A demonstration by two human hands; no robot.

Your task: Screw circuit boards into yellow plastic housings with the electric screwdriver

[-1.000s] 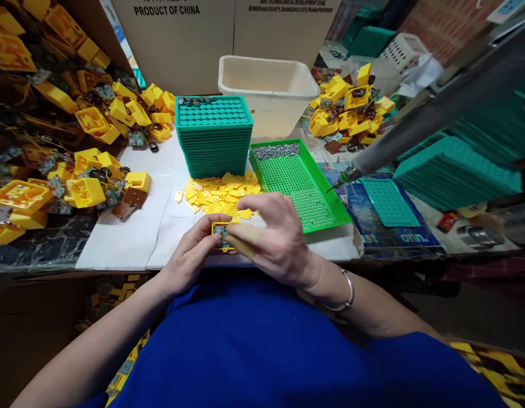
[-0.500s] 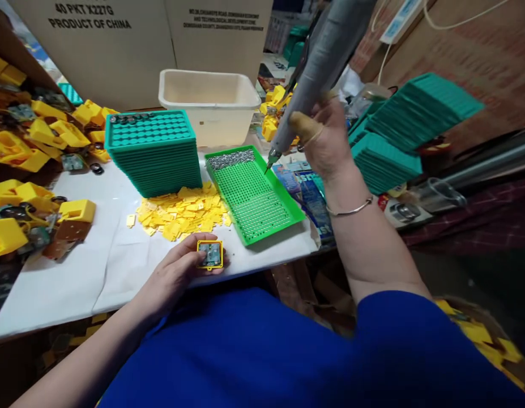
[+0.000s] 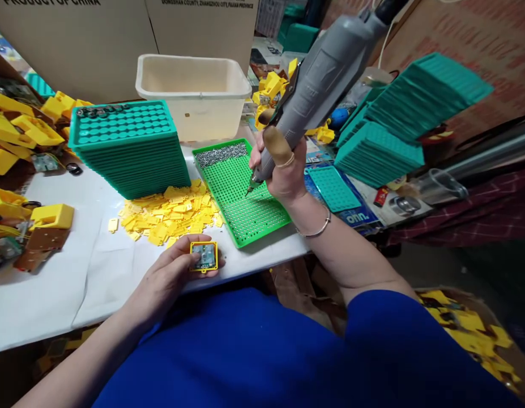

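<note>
Since the earlier frame, right hand has brought the grey electric screwdriver down; its bit now hangs over the green screw tray, fist wrapped round the barrel. Left hand pinches the small yellow housing at the near table edge. Risk: a tilted bit may skid off a screw, or the loosely pinned housing may slide off the edge.

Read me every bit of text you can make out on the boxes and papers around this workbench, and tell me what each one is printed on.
"PRODUCT OF CHINA", tops of the letters cut off by the picture's edge: left brown cardboard carton.
"DONGSHAN COUNTY, ZHANGZHOU CITY, FUJIAN PROVINCE": right brown cardboard carton.
"onn.", white letters: blue printed sheet beside the bright green perforated tray.
Red label under the teal tray stacks: too small to read.
</note>
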